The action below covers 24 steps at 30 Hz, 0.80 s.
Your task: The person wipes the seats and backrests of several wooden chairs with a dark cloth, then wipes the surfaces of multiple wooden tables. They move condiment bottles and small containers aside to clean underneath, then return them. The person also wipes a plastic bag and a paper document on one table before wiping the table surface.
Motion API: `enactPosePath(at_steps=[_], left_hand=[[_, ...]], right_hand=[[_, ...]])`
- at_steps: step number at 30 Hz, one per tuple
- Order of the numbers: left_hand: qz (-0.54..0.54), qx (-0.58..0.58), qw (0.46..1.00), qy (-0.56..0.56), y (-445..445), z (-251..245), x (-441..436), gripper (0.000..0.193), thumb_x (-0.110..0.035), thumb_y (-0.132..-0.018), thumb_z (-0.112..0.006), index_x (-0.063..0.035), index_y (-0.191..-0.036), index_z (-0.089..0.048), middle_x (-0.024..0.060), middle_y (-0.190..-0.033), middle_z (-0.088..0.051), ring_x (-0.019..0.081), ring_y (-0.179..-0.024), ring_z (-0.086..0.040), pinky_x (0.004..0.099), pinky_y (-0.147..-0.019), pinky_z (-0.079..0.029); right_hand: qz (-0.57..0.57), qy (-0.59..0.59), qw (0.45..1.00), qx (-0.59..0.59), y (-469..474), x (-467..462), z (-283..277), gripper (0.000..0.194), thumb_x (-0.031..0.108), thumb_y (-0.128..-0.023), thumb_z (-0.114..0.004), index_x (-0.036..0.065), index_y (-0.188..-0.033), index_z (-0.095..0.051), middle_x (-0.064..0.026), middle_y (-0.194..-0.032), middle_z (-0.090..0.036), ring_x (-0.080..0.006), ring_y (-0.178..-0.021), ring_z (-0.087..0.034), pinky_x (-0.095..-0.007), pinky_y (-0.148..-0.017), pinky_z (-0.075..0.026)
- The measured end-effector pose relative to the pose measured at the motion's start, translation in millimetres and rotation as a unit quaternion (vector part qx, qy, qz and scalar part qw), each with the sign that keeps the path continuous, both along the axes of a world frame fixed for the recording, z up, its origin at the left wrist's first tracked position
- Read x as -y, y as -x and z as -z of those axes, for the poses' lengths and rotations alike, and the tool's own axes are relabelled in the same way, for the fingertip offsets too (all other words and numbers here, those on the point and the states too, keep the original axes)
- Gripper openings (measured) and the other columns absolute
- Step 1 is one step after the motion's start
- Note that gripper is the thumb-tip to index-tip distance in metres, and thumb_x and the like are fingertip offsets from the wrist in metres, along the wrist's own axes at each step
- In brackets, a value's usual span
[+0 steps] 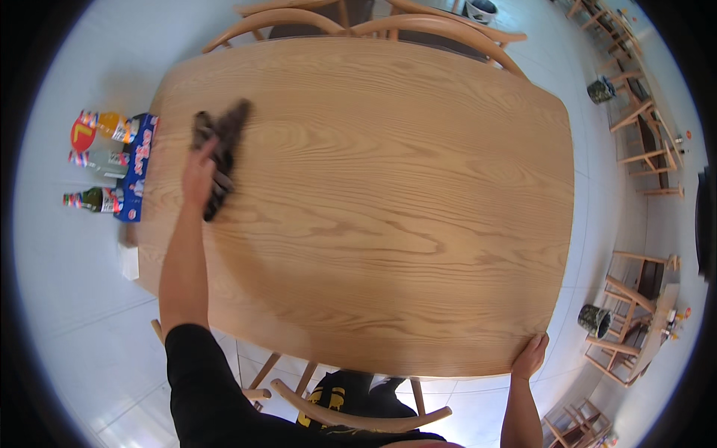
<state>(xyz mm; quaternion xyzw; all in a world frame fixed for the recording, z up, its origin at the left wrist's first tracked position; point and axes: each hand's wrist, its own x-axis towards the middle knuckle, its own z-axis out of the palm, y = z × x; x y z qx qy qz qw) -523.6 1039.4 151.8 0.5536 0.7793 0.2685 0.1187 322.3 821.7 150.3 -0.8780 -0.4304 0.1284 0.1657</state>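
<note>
My left hand (pixel 199 173) presses a dark patterned cloth (pixel 224 151) onto the left part of a wooden table (pixel 364 224). The cloth is blurred and lies partly beneath the fingers. At the table's near right corner, my right hand (pixel 530 356) grips the edge, its thumb on top and the other fingers hidden below.
A blue box (pixel 138 168) with several bottles (pixel 101 200) stands at the table's left edge, near a white box (pixel 129 262). Wooden chairs line the far side (pixel 414 25), and another chair (pixel 358 417) is before me. Bins (pixel 595 321) and more furniture stand right.
</note>
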Motion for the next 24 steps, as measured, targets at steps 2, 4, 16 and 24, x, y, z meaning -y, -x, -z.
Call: enactPosePath(at_steps=[2, 4, 16, 24], left_hand=[[-0.104, -0.080, 0.991, 0.028, 39, 2, -76, 0.064, -0.030, -0.089, -0.052, -0.0215, -0.152, -0.057, 0.0218, -0.155, -0.054, 0.0361, -0.139, -0.053, 0.0450, -0.117, -0.039], [-0.218, -0.154, 0.961, 0.068, 24, 11, -141, 0.072, -0.045, -0.089, -0.052, -0.0278, -0.158, -0.050, 0.0202, -0.161, -0.048, 0.0346, -0.147, -0.046, 0.0515, -0.121, -0.034], [0.355, -0.074, 0.932, 0.014, -562, -38, -253, 0.065, -0.033, -0.086, -0.067, -0.0291, -0.151, -0.057, 0.0135, -0.165, -0.042, 0.0356, -0.150, -0.039, 0.0486, -0.123, -0.034], [0.727, 0.051, 0.682, -0.050, -588, -37, -59, 0.057, -0.013, -0.081, -0.066, -0.0267, -0.136, -0.072, 0.0055, -0.158, -0.052, 0.0340, -0.146, -0.045, 0.0456, -0.122, -0.038]], right_hand=[[-0.005, 0.002, 1.000, 0.004, 4, -1, -2, 0.048, 0.040, -0.111, -0.041, 0.005, -0.139, -0.058, -0.0230, -0.121, -0.070, -0.0452, -0.107, -0.066, -0.0501, -0.090, -0.052], [-0.010, -0.003, 1.000, 0.018, 8, -2, -4, 0.044, 0.036, -0.111, -0.042, 0.006, -0.138, -0.058, -0.0225, -0.118, -0.071, -0.0455, -0.103, -0.067, -0.0497, -0.087, -0.053], [0.000, -0.003, 1.000, -0.025, 14, -7, -11, 0.037, 0.029, -0.106, -0.047, 0.008, -0.133, -0.060, -0.0216, -0.106, -0.072, -0.0441, -0.092, -0.069, -0.0501, -0.079, -0.054], [0.028, 0.033, 0.998, -0.038, 4, -6, -2, 0.044, 0.044, -0.103, -0.049, 0.013, -0.132, -0.060, -0.0184, -0.101, -0.072, -0.0439, -0.094, -0.069, -0.0528, -0.084, -0.053]])
